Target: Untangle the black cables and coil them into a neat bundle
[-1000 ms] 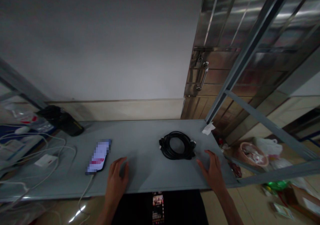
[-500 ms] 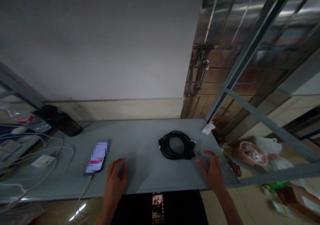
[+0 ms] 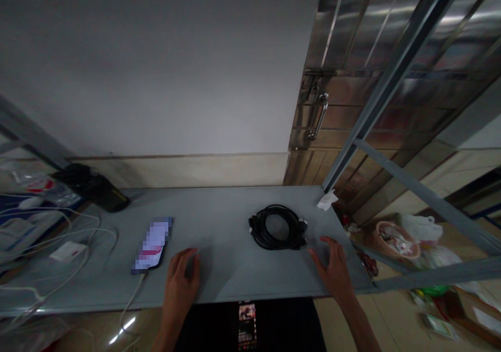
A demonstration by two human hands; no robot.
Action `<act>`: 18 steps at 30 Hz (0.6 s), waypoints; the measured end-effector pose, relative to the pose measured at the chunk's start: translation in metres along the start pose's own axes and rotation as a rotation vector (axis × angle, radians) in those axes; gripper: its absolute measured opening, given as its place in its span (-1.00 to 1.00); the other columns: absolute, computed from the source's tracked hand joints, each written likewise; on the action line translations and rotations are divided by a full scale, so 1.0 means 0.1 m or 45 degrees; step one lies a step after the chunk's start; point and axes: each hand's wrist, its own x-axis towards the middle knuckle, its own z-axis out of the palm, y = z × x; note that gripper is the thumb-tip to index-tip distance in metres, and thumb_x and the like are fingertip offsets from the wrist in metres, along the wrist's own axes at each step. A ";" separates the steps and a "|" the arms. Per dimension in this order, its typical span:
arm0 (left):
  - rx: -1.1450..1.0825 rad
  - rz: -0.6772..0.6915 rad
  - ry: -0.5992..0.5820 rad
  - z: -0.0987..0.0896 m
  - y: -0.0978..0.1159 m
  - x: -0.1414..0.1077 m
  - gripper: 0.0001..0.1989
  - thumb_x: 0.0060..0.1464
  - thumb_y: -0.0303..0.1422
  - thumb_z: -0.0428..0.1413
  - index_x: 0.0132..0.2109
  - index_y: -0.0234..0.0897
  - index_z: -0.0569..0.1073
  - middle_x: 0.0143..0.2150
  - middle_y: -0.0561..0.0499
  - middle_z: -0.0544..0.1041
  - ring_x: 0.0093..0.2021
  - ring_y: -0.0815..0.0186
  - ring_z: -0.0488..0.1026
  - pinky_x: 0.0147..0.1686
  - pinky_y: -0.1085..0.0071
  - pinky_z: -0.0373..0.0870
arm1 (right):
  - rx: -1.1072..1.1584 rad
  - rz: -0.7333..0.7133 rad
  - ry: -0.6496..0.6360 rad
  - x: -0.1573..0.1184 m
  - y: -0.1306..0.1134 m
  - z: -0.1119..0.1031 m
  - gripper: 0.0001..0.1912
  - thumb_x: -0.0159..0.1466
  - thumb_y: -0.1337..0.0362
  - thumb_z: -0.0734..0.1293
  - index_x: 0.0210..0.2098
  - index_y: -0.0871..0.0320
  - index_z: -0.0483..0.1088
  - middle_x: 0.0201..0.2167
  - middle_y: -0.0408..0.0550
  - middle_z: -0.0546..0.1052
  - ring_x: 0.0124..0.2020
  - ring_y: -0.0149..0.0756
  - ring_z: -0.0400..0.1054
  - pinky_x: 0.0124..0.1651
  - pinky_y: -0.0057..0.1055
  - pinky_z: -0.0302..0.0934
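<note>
A coiled black cable [image 3: 260, 234] with plugs at its sides lies on the grey shelf [image 3: 223, 268], right of the middle. Just right of and below the coil rests my right hand [image 3: 332, 268], thumb and fingers apart, holding nothing. My left hand [image 3: 182, 278] is at the shelf's front edge, curved with the thumb apart from the fingers and nothing between them. Left of it lies a phone [image 3: 153, 245] with a lit, blurred screen and a white cable plugged into its lower end. Neither hand touches the coil or this phone.
A black bottle [image 3: 96, 187] lies at the back left, near white cables and a white adapter [image 3: 68, 252]. Scrap paper [image 3: 327, 199] sits at the right back corner by a metal post [image 3: 354, 133]. Another lit phone [image 3: 247, 323] is below the front edge. A basket [image 3: 397, 240] stands beyond, right.
</note>
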 end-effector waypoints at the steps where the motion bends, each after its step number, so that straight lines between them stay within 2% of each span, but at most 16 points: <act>1: 0.002 -0.006 0.005 0.00 0.00 0.00 -0.79 0.54 -0.24 0.18 0.18 -0.16 0.60 0.09 -0.14 0.66 0.11 0.01 0.67 0.18 0.02 0.64 | -0.003 0.005 0.001 0.00 0.00 0.00 -0.38 0.56 -0.24 0.37 0.33 0.08 0.36 0.18 0.25 0.59 0.26 0.19 0.47 0.33 0.23 0.39; 18: -0.020 -0.050 0.005 -0.02 0.06 0.02 -0.80 0.54 -0.22 0.18 0.15 -0.15 0.61 0.08 -0.15 0.67 0.09 0.01 0.68 0.19 0.00 0.65 | -0.025 -0.037 0.031 0.01 0.00 -0.02 -0.37 0.55 -0.25 0.38 0.32 0.09 0.36 0.16 0.24 0.59 0.22 0.17 0.49 0.28 0.20 0.42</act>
